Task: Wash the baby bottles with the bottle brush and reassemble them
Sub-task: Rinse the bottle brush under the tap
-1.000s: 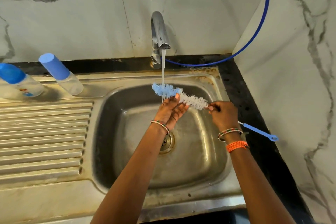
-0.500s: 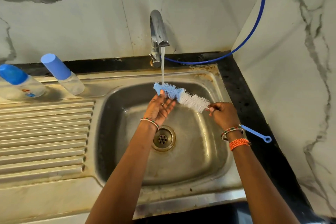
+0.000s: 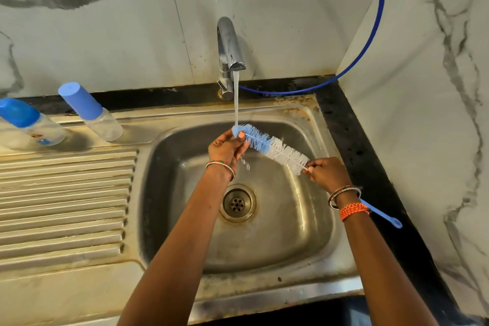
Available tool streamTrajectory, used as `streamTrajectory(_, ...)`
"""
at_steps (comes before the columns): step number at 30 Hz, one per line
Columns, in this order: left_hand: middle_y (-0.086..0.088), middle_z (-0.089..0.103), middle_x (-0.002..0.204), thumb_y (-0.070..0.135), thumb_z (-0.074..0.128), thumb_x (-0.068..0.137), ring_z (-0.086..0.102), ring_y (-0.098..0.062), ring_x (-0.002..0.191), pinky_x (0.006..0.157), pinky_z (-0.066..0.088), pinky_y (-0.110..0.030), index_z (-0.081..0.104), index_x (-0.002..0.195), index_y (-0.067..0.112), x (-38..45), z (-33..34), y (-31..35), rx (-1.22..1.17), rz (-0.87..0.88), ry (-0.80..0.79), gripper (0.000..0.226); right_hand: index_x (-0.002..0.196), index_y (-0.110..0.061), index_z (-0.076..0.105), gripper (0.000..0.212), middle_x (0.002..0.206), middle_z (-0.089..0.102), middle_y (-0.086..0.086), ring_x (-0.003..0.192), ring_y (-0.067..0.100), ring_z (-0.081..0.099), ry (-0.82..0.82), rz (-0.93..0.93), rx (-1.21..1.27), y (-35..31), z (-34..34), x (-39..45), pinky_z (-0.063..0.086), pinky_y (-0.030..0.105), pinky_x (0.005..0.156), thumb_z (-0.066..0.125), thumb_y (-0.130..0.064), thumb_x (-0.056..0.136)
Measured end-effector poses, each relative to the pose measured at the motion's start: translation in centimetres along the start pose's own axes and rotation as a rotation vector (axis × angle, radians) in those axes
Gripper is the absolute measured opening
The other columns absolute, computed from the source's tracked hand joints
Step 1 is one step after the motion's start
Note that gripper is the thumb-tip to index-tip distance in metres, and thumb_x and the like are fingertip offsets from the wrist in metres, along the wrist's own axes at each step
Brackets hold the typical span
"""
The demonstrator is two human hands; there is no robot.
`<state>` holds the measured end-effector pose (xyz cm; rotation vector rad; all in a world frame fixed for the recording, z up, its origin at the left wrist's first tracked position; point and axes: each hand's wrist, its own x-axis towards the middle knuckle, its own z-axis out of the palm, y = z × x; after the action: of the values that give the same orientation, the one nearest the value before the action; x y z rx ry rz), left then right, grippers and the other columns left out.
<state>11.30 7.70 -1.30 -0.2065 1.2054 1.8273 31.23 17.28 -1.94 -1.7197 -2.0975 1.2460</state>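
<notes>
While water is running from the tap (image 3: 229,55), we are holding the bottle brush (image 3: 270,147) across the sink (image 3: 328,254), its blue bristle tip directly beneath the stream. Our right hand (image 3: 328,173) is clenching the wire stem just behind the white bristles, with the blue handle trailing past the wrist toward the sink's right rim; we judge this grip is steadying the brush. Our left hand (image 3: 226,148) is pinching the blue tip between thumb and fingers, apparently working it under the flow. Both baby bottles (image 3: 102,123) are lying capped on the drainboard left of the sink, well apart from the brush; washing appears not yet started. Behind the tap, a blue hose (image 3: 370,40) is curving up the wall.
</notes>
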Motion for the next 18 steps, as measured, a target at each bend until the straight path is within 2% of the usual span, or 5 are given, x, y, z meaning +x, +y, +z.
streamTrajectory(3,-0.006,0.070,0.063,-0.010,0.059,0.084,0.068,-0.011,0.054,0.053,0.057,-0.022,0.059,0.099,0.000,0.2,-1.1,0.7,-0.063,-0.003,0.077,0.018,0.058,-0.023,0.065,0.040,0.059,0.066,-0.006,0.064,0.016,0.060,-0.028,-0.003,0.030,-1.1,1.0,0.2,0.049,0.026,0.069,0.051,0.005,0.081)
streamTrajectory(6,-0.012,0.069,0.091,-0.001,0.065,0.084,0.069,-0.013,0.060,0.055,0.057,-0.020,0.058,0.116,0.000,0.3,-2.2,2.0,-0.135,0.038,0.147,0.033,0.056,-0.023,0.062,0.038,0.041,0.056,-0.020,0.055,0.009,0.054,-0.068,-0.065,0.023,-3.5,2.7,0.8,0.045,0.024,0.064,0.051,0.003,0.082)
streamTrajectory(12,-0.014,0.063,0.120,0.017,0.065,0.088,0.065,-0.023,0.099,0.067,0.059,-0.027,0.055,0.126,0.004,0.6,-1.5,3.0,-0.072,0.009,0.086,0.041,0.066,-0.018,0.062,0.033,0.050,0.057,-0.019,0.042,0.000,0.051,-0.106,-0.139,0.062,-7.0,4.4,1.8,0.042,0.023,0.058,0.048,0.003,0.087)
streamTrajectory(16,-0.020,0.064,0.118,0.015,0.060,0.091,0.065,-0.031,0.102,0.077,0.054,-0.031,0.050,0.133,0.004,-0.1,0.9,1.4,-0.020,-0.041,-0.022,0.044,0.076,-0.011,0.073,0.024,0.045,0.058,-0.020,0.052,0.001,0.055,-0.037,-0.111,0.088,-4.8,2.9,2.1,0.048,0.027,0.070,0.054,0.002,0.082)
streamTrajectory(18,-0.014,0.068,0.107,0.010,0.059,0.091,0.066,-0.028,0.097,0.071,0.056,-0.030,0.047,0.136,0.002,-0.6,2.3,0.4,-0.012,-0.081,-0.069,0.047,0.083,-0.011,0.075,0.022,0.040,0.054,-0.024,0.051,-0.003,0.055,0.004,-0.086,0.054,-3.0,1.3,2.0,0.045,0.015,0.061,0.058,0.002,0.080)
